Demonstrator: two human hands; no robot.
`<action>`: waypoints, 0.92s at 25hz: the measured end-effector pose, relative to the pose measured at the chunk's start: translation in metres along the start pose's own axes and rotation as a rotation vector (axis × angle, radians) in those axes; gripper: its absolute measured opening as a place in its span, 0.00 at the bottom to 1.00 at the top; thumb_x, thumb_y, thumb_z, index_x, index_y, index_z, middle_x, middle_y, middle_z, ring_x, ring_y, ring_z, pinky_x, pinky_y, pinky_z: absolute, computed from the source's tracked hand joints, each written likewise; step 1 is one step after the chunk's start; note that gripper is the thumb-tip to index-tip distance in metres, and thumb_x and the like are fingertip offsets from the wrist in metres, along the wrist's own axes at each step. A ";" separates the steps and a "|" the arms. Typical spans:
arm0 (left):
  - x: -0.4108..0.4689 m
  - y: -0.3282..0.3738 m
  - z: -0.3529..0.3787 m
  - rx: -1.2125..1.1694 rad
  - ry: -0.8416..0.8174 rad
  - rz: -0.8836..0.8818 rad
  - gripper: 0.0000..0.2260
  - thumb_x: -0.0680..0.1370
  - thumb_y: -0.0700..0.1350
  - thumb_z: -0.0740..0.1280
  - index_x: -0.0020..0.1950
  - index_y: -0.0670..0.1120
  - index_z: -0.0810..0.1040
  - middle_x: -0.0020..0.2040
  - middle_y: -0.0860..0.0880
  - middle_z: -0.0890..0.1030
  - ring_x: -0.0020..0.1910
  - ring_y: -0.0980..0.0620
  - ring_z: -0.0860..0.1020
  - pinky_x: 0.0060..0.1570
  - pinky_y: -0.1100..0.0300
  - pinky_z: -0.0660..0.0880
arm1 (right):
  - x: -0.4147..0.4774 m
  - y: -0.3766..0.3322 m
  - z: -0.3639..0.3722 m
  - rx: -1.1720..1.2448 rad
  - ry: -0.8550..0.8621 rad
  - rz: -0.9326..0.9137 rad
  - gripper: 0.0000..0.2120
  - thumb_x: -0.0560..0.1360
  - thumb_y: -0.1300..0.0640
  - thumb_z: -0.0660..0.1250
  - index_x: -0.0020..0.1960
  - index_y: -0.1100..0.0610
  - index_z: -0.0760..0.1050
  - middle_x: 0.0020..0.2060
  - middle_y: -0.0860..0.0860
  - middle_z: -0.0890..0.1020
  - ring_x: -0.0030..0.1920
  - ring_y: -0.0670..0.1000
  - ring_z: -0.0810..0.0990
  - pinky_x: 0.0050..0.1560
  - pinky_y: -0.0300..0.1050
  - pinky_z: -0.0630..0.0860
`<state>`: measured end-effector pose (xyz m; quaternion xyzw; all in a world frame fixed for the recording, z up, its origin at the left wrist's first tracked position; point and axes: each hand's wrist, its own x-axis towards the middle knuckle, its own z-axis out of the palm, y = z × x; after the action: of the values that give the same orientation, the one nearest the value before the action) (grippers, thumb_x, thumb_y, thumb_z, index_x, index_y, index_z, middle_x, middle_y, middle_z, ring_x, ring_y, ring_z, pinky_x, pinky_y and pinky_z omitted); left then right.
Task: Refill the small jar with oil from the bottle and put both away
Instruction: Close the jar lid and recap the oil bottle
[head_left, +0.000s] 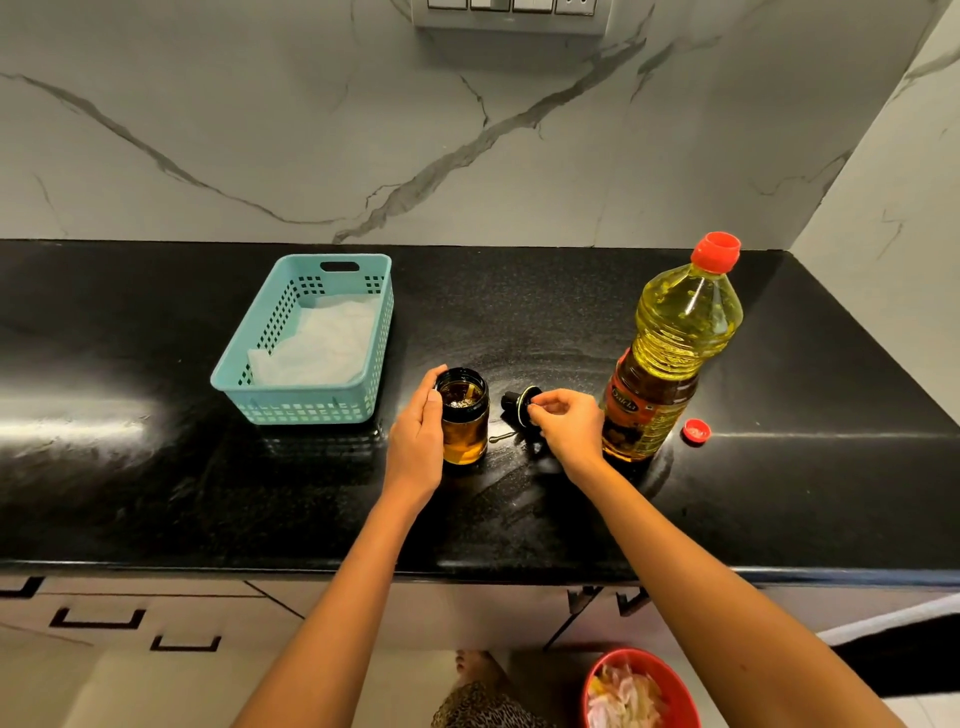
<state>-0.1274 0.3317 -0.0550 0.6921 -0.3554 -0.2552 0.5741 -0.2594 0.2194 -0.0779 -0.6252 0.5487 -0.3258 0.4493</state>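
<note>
A small dark glass jar (466, 415) stands open on the black counter, partly filled with amber oil. My left hand (418, 439) grips its left side. Just right of the jar, my right hand (566, 423) pinches the jar's black lid (519, 404), which has a spout and lies tilted on the counter. A tall plastic oil bottle (670, 353) with a red neck ring stands upright right of my right hand, its mouth uncapped. Its small red cap (696, 431) lies on the counter at the bottle's right.
A teal plastic basket (270, 358) lined with white paper sits at the left of the jar. The marble wall runs behind the black counter (571, 322) and along its right end. On the floor below stands a red bowl (675, 680) of scraps.
</note>
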 end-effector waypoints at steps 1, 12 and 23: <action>0.000 0.000 0.000 0.001 -0.002 0.000 0.16 0.82 0.46 0.51 0.69 0.51 0.68 0.65 0.55 0.72 0.64 0.61 0.67 0.63 0.65 0.61 | 0.000 -0.002 0.000 -0.005 0.007 -0.002 0.04 0.69 0.63 0.70 0.43 0.56 0.80 0.35 0.50 0.82 0.40 0.51 0.82 0.45 0.47 0.80; 0.000 0.001 -0.001 0.003 -0.009 -0.019 0.16 0.82 0.47 0.51 0.69 0.52 0.69 0.65 0.53 0.73 0.64 0.57 0.69 0.65 0.60 0.63 | -0.017 -0.101 -0.040 -0.161 -0.093 -0.542 0.06 0.71 0.63 0.70 0.47 0.58 0.82 0.36 0.50 0.82 0.37 0.45 0.80 0.41 0.33 0.76; -0.010 0.014 -0.005 -0.072 -0.072 -0.045 0.15 0.82 0.48 0.53 0.68 0.55 0.68 0.60 0.60 0.73 0.59 0.64 0.69 0.55 0.67 0.62 | -0.013 -0.127 -0.019 -0.749 -0.465 -0.827 0.11 0.75 0.65 0.63 0.53 0.59 0.80 0.47 0.55 0.83 0.47 0.52 0.81 0.51 0.48 0.78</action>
<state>-0.1329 0.3413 -0.0412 0.6691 -0.3508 -0.3057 0.5795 -0.2294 0.2275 0.0469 -0.9572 0.2251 -0.1129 0.1429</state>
